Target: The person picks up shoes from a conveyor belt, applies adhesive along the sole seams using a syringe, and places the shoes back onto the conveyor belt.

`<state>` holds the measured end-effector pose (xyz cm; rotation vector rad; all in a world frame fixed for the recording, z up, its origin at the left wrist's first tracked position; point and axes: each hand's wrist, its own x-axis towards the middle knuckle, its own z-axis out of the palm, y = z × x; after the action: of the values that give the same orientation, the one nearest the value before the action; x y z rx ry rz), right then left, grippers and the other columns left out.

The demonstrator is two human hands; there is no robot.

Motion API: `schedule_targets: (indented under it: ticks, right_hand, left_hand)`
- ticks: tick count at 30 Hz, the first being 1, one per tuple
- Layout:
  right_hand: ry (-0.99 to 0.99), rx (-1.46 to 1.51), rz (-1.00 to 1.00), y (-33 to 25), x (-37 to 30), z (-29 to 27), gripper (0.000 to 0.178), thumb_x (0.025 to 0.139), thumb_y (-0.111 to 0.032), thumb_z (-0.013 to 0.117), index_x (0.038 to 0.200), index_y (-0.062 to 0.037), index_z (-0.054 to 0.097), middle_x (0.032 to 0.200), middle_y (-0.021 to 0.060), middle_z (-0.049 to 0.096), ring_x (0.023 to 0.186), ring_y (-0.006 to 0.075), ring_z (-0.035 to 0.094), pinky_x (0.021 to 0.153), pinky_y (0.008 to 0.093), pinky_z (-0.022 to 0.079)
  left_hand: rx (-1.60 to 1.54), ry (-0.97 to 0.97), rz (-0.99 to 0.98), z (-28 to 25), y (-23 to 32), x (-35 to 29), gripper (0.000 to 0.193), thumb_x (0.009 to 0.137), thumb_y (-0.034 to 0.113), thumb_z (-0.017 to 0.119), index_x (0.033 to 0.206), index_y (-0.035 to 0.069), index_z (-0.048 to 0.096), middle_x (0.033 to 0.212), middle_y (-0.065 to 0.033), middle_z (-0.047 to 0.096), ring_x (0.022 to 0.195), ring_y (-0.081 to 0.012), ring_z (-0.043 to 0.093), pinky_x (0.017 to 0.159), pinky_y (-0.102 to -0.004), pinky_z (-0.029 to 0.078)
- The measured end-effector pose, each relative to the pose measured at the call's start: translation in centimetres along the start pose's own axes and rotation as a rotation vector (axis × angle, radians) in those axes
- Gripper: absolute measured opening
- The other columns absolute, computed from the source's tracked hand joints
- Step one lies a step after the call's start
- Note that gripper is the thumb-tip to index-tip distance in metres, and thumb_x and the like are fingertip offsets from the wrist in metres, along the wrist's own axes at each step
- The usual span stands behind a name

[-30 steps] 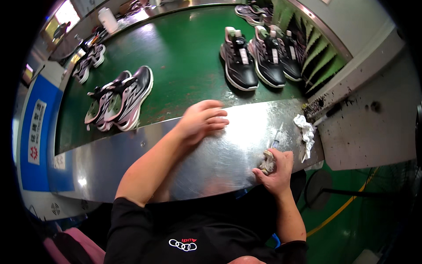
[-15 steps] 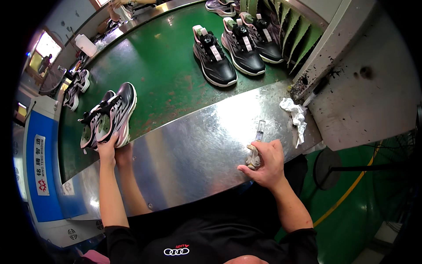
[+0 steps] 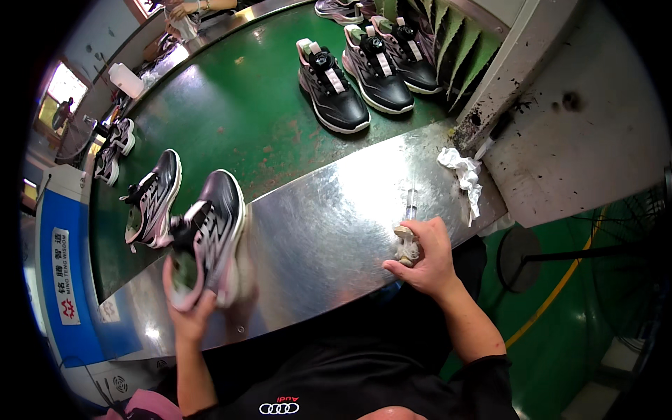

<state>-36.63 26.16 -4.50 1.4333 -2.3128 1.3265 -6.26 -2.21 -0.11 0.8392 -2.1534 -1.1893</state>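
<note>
My left hand [image 3: 191, 320] grips a black, silver and pink sneaker [image 3: 222, 227] by its heel, over the metal edge strip. The shoe's toe points away from me, and its heel is blurred. Left of it, a similar sneaker [image 3: 158, 196] rests on the green surface. In my right hand [image 3: 435, 260] is a clear syringe [image 3: 411, 201], its barrel pointing away from me above the metal. A crumpled, whitish bit of material [image 3: 406, 246] shows between thumb and fingers; what it is I cannot make out.
Several black sneakers [image 3: 334, 94] stand at the far right beside green upright flaps [image 3: 470, 59]. A crumpled white tissue [image 3: 463, 180] lies on the metal strip [image 3: 315, 231] near a grey panel [image 3: 581, 140]. A white bottle [image 3: 126, 80] and another person's hand [image 3: 183, 10] are at the far left.
My left hand has drawn the nearer sneaker toward me and to the right, away from its neighbour, which stays on the green surface. My right hand still holds the syringe in nearly the same place.
</note>
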Motion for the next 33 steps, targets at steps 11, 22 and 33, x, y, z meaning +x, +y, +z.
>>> schedule_targets:
  ticks: [11,22,33]
  right_hand:
    - [0.004,0.123,0.151,0.1,-1.2,-2.2,0.061,0.066,-0.034,0.079,0.114,-0.0033,0.056,0.081,0.0109,0.056,0.069,0.0248,0.053,0.065,0.0314,0.044]
    - [-0.132,0.618,0.331,-4.0,-1.6,-3.7,0.068,0.066,-0.039,0.078,0.112,0.0027,0.052,0.088,0.0065,0.055,0.076,0.0147,0.053,0.070,0.0278,0.045]
    - [-0.335,1.329,0.103,-11.2,6.4,-0.7,0.075,0.071,-0.067,0.064,0.108,-0.0043,0.046,0.072,0.0133,0.056,0.061,0.0180,0.050,0.054,0.0274,0.035]
  left_hand:
    - [-0.623,-0.101,-0.404,1.3,-5.0,10.4,0.039,0.088,0.019,0.052,0.120,-0.003,0.047,0.100,-0.0059,0.056,0.085,-0.0117,0.059,0.062,-0.0201,0.048]
    - [-0.756,-0.270,-0.164,6.8,2.0,12.0,0.048,0.077,0.016,0.070,0.114,0.001,0.043,0.102,-0.0097,0.058,0.094,-0.0161,0.057,0.082,-0.0314,0.049]
    - [-1.279,-0.242,0.050,5.5,2.6,6.3,0.068,0.069,0.000,0.072,0.127,0.012,0.039,0.111,-0.0088,0.056,0.104,-0.0212,0.056,0.091,-0.0378,0.047]
